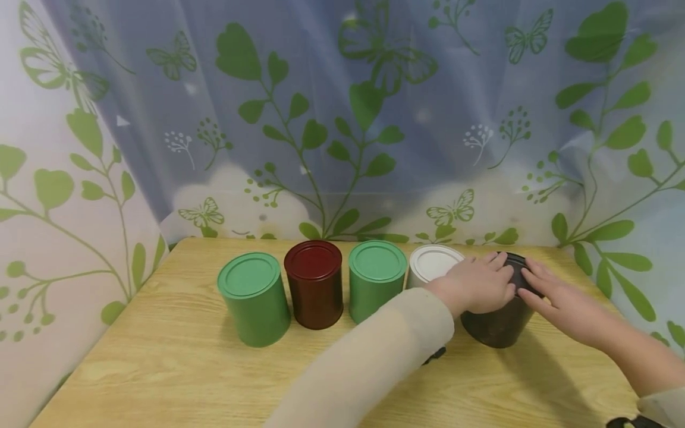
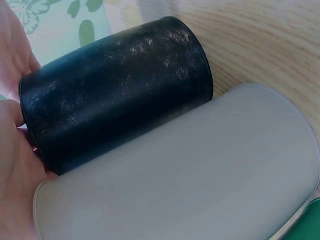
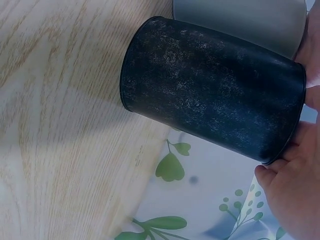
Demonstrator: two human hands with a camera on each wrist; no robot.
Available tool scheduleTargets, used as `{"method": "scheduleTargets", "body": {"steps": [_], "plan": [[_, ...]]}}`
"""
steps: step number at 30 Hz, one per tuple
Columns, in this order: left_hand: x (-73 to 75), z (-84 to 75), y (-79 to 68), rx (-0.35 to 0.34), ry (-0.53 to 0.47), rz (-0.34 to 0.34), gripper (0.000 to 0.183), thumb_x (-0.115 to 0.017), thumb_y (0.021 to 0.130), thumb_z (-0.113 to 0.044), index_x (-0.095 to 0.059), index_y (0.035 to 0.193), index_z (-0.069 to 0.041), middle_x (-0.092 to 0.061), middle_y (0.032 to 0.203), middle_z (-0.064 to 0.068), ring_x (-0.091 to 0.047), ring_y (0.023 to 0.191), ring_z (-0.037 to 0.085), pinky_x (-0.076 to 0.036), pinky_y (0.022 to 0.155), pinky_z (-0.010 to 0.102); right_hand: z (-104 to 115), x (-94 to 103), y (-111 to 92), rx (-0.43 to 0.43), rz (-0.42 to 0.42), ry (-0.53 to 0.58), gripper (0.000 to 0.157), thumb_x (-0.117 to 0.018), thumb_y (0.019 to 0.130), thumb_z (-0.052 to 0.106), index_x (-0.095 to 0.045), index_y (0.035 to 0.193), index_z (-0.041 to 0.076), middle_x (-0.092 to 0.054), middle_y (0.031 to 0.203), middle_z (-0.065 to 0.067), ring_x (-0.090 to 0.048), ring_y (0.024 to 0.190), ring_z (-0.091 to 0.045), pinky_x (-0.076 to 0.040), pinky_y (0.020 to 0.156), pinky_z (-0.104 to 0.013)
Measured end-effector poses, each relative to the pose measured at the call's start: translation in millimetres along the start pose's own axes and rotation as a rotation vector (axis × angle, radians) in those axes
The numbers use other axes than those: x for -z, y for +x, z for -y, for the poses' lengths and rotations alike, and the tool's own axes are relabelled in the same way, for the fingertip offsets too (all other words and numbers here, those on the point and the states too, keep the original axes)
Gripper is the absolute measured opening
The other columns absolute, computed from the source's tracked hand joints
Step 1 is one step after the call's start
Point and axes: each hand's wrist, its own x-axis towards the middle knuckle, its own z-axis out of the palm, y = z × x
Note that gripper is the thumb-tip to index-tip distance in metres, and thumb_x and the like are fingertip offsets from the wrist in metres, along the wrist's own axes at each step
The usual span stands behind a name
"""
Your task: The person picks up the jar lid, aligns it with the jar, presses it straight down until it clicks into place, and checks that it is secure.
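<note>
A black can point(image 1: 499, 324) with a scuffed side stands at the right end of a row of lidded cans. My left hand point(image 1: 478, 285) reaches across the front of the white can point(image 1: 436, 261) and holds the black can's top from the left, fingers over its lid. From the other side, my right hand point(image 1: 572, 309) has fingers and thumb at the lid's right rim. In the left wrist view the black can point(image 2: 120, 90) shows right beside the white can point(image 2: 185, 175). The right wrist view shows fingertips point(image 3: 267, 177) against the black can's top edge.
Left of the white can stand a green can point(image 1: 377, 261), a dark red can point(image 1: 314, 291) and another green can point(image 1: 255, 309). All rest on a wood-grain table point(image 1: 160, 368). A curtain point(image 1: 321, 160) printed with leaves and butterflies hangs behind and along the sides.
</note>
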Motion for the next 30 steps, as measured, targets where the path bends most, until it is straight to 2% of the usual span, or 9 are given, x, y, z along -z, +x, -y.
{"method": "scheduleTargets", "body": {"steps": [6,14,19,23,26,30], "plan": [[-1.6,3.2,0.6,0.007,-0.033,0.005,0.051,-0.012,0.099,-0.051,-0.01,0.148,-0.039,0.003,0.153,-0.018,0.001,0.138,0.0,-0.011,0.111,0.024,1,-0.9,2,0.01,0.004,-0.033,0.066,-0.039,0.101,0.034,-0.019,0.141,-0.014,-0.005,0.147,-0.035,-0.002,0.134,-0.049,-0.013,0.1,-0.066],[3.4,-0.2,3.6,0.016,-0.049,0.022,0.052,-0.014,0.097,-0.056,-0.011,0.147,-0.042,-0.003,0.152,-0.02,-0.003,0.138,0.0,-0.012,0.111,0.024,-2,6.1,7,0.008,0.056,-0.156,0.065,-0.041,0.1,0.036,-0.026,0.14,-0.014,-0.014,0.146,-0.035,-0.016,0.13,-0.053,-0.023,0.094,-0.065],[4.3,4.0,4.4,-0.004,-0.076,0.038,0.052,-0.015,0.097,-0.056,-0.011,0.147,-0.042,0.001,0.151,-0.022,0.002,0.137,-0.003,-0.008,0.112,0.027,3,10.8,12,0.009,0.096,-0.206,0.066,-0.041,0.1,0.037,-0.027,0.139,-0.015,-0.017,0.143,-0.038,-0.02,0.128,-0.054,-0.025,0.094,-0.064],[6.0,7.6,7.4,-0.015,-0.096,0.025,0.053,-0.018,0.097,-0.057,-0.013,0.147,-0.04,-0.003,0.15,-0.024,-0.001,0.136,-0.006,-0.009,0.111,0.025,7,12.9,14,0.013,0.101,-0.257,0.066,-0.04,0.1,0.037,-0.028,0.138,-0.016,-0.02,0.142,-0.038,-0.023,0.127,-0.053,-0.027,0.094,-0.063],[5.8,6.4,7.8,-0.006,-0.067,0.015,0.054,-0.017,0.096,-0.058,-0.014,0.147,-0.04,-0.005,0.15,-0.024,-0.004,0.136,-0.005,-0.009,0.111,0.026,7,12.9,15,0.021,0.096,-0.294,0.065,-0.038,0.101,0.037,-0.029,0.137,-0.017,-0.022,0.141,-0.038,-0.026,0.126,-0.053,-0.029,0.094,-0.062],[-0.9,-1.7,1.9,0.028,0.026,-0.014,0.053,-0.01,0.096,-0.057,-0.013,0.147,-0.041,-0.004,0.152,-0.019,-0.003,0.138,-0.001,-0.006,0.113,0.032,5,10.8,13,0.005,0.107,-0.294,0.065,-0.035,0.101,0.038,-0.029,0.137,-0.017,-0.021,0.141,-0.038,-0.023,0.127,-0.053,-0.026,0.095,-0.063]]}}
